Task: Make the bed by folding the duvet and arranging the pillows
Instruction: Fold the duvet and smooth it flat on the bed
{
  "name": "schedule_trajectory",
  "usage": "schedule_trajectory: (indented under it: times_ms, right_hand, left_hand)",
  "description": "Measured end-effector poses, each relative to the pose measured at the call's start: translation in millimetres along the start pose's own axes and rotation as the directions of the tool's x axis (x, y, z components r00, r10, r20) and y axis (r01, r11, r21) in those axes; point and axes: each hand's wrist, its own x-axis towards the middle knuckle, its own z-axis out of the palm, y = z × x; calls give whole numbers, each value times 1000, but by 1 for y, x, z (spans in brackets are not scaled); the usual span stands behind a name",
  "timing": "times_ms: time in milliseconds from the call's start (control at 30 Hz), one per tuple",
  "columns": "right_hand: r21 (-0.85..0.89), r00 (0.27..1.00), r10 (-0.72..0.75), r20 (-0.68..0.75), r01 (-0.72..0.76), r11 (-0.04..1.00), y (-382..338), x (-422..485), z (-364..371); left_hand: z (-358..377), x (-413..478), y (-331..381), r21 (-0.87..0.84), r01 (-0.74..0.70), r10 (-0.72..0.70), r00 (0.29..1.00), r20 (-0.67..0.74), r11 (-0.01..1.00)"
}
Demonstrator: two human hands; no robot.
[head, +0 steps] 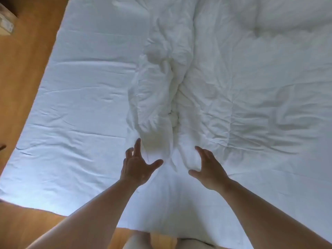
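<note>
Floor: a strip of tan wooden floor [23, 87] ran down the left edge of the view, beside the bed
Sheet: the flat white bed sheet [80, 90] lay bare over the left half of the mattress, lightly creased across its width
Left hand: the left hand [137, 168] reached forward over the sheet, its fingers [137, 144] released and spread wide, grasping nothing; the longest fingertip lay just beside the near end of the bunched ridge, and whether it touched the cloth could not be told
Duvet: the crumpled white duvet [233, 97] covered the right half of the bed, its left edge gathered into a thick rumpled ridge down the middle that ended between the two hands
Right hand: the right hand [209, 168] was held out on the right of that ridge end, fingers released and gently curved with the thumb apart, close against the duvet's near fold but not closed round it
</note>
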Motion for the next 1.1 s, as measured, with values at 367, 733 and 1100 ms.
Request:
schedule_trajectory:
  times_ms: [367,733,1100]
  right_hand:
    - [-233,986,24,-162,-62,970,-6,134,85]
    - [-126,896,108,-431,-179,976,-45,128,100]
    - [52,929,131,-345,-120,991,-198,22,171]
  left_hand:
    - [73,157,-8,142,27,-12,995,-104,989]
    - [15,195,-85,155,-478,492,867,-74,865]
    - [-160,170,-237,327,-397,390,916,92,858]
